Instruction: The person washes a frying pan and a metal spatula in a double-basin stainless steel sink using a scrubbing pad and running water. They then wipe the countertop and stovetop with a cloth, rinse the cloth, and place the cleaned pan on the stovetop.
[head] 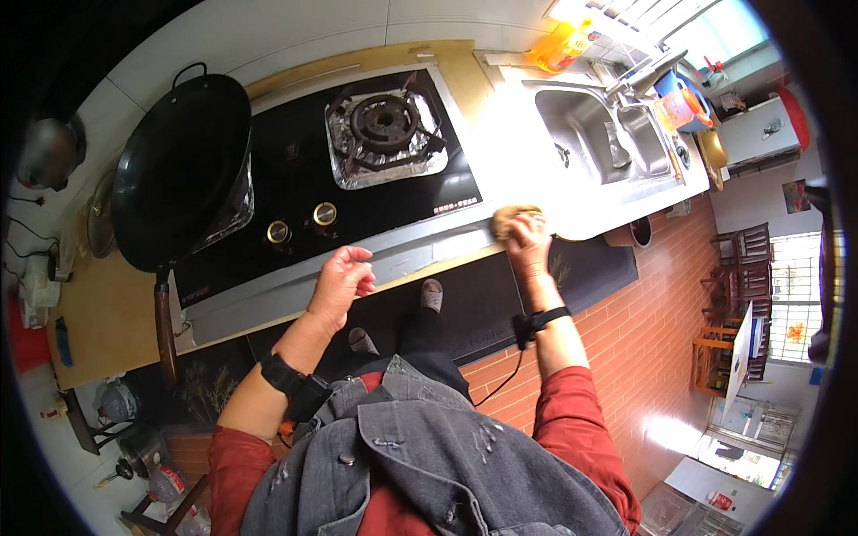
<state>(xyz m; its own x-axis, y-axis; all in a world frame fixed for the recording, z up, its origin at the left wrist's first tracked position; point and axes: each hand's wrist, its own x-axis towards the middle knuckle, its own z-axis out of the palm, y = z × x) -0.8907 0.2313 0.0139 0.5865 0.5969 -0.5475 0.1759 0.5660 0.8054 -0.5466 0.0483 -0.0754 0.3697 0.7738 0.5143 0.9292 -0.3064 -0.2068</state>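
Note:
My right hand (529,242) grips a brown cloth (507,221) against the front edge of the worktop, between the hob and the sink. Over the counter's front strip, near the hob knobs, my left hand (345,278) hovers with curled fingers and nothing in it. The black glass gas hob (288,187) lies before me, with a bare burner (385,124) on its right side. A large black wok (181,167) with a wooden handle rests over the left side of the hob.
To the right is a double steel sink (583,127), with a bottle of orange liquid (563,50) behind it. Plastic jugs (680,107) stand beside the tap. The wok's handle (164,328) juts past the counter's front edge. A bucket (630,234) sits below the sink edge.

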